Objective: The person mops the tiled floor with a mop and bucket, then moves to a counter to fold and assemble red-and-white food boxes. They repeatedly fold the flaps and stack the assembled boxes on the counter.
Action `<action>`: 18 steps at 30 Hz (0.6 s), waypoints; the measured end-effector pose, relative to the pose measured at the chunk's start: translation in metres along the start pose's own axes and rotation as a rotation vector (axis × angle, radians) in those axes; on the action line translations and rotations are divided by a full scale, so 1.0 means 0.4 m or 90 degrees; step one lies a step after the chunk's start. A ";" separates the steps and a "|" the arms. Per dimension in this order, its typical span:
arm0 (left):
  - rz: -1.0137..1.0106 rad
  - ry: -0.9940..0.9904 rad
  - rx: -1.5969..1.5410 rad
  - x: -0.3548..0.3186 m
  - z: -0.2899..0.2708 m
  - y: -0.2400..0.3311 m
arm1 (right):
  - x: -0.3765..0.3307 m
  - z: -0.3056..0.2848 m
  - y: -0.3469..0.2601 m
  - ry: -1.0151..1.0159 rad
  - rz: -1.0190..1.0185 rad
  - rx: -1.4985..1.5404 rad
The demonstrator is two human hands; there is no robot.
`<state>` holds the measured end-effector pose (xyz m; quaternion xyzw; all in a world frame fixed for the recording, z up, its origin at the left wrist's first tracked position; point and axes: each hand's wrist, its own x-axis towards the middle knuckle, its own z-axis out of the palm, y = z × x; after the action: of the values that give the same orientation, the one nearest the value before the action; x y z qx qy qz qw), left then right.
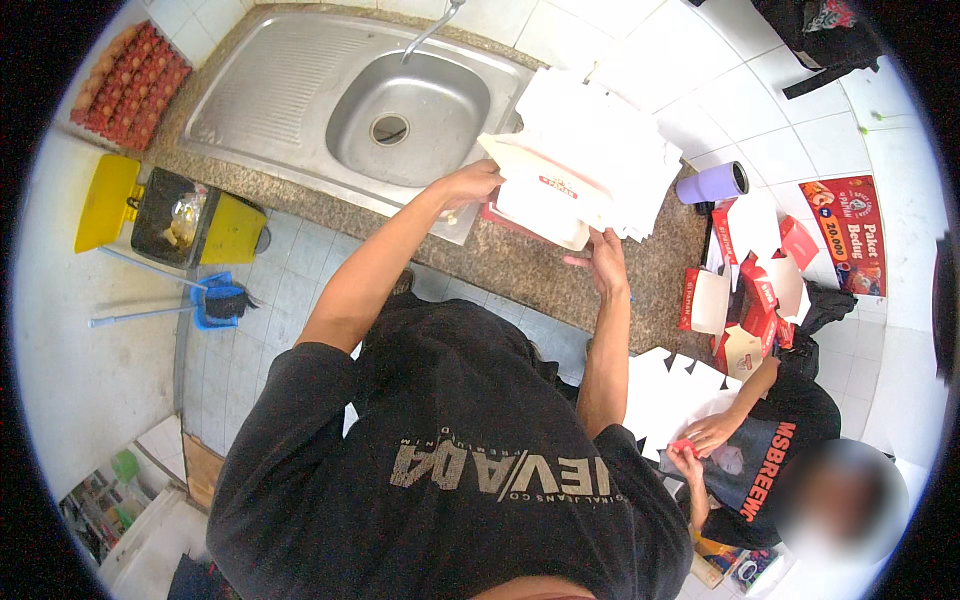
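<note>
Head view: a flat white carton [545, 195] is held over the counter [520, 265] just right of the sink [400, 120], its long axis running from left to lower right. Left hand [470, 183] pinches its left end; right hand [606, 258] grips the lower right edge.

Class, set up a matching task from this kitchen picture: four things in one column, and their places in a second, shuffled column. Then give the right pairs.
Things:
1. purple cup
2. yellow bin
3. egg tray
4. white carton blank

Places:
A. on the floor, left of the counter
B. held in both hands, left hand and right hand
C. lying on its side on the counter, right of the paper stack
D. upper left, beside the sink's draining board

Pairs: 1-C, 2-A, 3-D, 4-B
</note>
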<state>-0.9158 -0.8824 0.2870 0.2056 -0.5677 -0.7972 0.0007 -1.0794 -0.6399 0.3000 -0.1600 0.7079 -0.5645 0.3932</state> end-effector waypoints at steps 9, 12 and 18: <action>0.003 0.039 0.225 -0.036 0.013 0.043 | -0.009 0.014 -0.035 -0.021 0.021 -0.101; 0.048 0.052 0.240 -0.026 0.005 0.022 | 0.016 0.012 -0.037 -0.017 0.042 -0.104; 0.086 0.058 0.133 -0.008 -0.018 -0.029 | 0.074 -0.021 -0.049 -0.120 0.075 -0.092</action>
<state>-0.9078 -0.8842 0.2757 0.2020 -0.6592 -0.7219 0.0586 -1.1089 -0.6602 0.3072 -0.1984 0.7147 -0.4706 0.4779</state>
